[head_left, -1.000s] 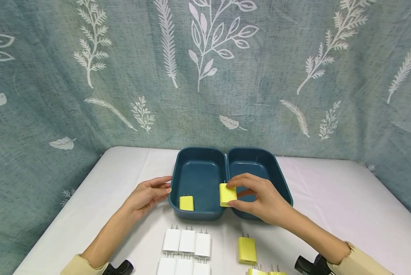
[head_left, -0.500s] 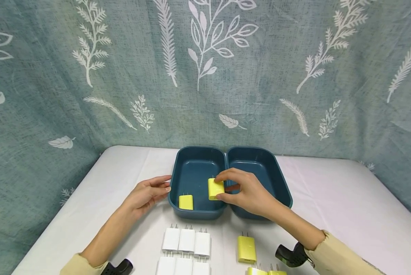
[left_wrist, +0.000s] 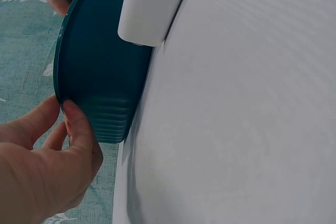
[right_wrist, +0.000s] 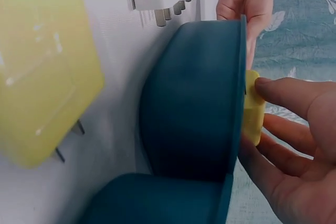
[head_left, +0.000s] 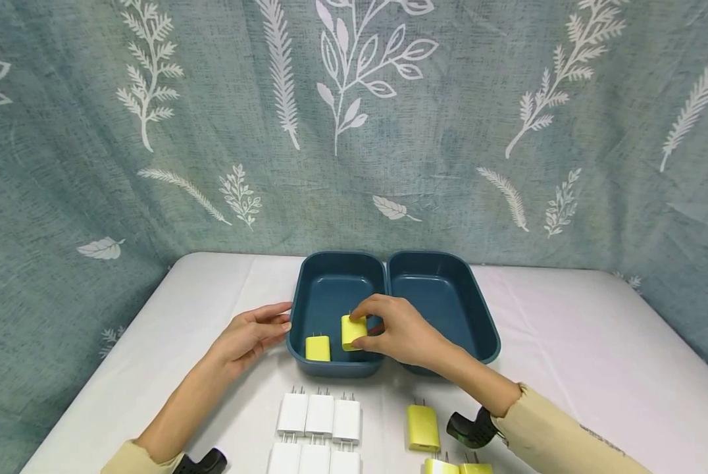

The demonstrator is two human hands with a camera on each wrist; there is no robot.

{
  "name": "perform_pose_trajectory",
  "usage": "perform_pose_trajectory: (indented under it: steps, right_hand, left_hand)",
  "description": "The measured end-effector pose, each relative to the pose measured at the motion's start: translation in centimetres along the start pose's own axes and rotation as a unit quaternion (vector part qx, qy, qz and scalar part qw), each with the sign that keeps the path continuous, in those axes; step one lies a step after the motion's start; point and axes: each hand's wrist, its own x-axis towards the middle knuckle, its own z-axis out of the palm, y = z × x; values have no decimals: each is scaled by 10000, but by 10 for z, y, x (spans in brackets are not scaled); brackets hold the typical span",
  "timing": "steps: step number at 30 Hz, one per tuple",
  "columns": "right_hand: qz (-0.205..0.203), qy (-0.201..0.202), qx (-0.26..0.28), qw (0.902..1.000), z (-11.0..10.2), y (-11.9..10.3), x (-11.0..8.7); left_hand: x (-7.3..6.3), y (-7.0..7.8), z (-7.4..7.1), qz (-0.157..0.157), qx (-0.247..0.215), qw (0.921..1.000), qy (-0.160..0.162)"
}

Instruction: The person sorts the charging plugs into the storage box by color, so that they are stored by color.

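Observation:
My right hand (head_left: 398, 332) pinches a yellow USB wall charger (head_left: 352, 332) between thumb and fingertips, over the inside of the left dark blue bin (head_left: 342, 370). The charger's prongs point away from me. In the right wrist view the held charger (right_wrist: 254, 111) shows just past the bin's rim. A second yellow charger (head_left: 317, 349) lies in that bin's near left corner. My left hand (head_left: 253, 336) is at the bin's left side; in the left wrist view its thumb and finger (left_wrist: 79, 124) pinch the rim.
A second dark blue bin (head_left: 439, 309) stands against the first on the right. White chargers (head_left: 318, 416) lie in rows in front of the left bin. Several yellow chargers (head_left: 423, 428) lie at the front right. A patterned curtain (head_left: 354, 164) hangs behind the white table (head_left: 555, 329).
My right hand has carried the yellow charger left, from the divide between the bins to over the left bin. The left hand keeps its place at the rim.

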Motion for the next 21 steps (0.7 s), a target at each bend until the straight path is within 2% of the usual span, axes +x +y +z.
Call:
perform_pose_trajectory:
  steps: [5,12,21]
  right_hand:
    - [161,-251,-178,9994,9,-2,7]
    - [125,-437,-627,9970,19,-2,15]
    - [86,-450,-797,9958,25,1,18]
  left_hand:
    - [1,-1,-2,14,-29,10000,-27]
    - [2,-1,-1,-28,-29,10000,56]
    - [2,0,2,-76,-98,9999,60]
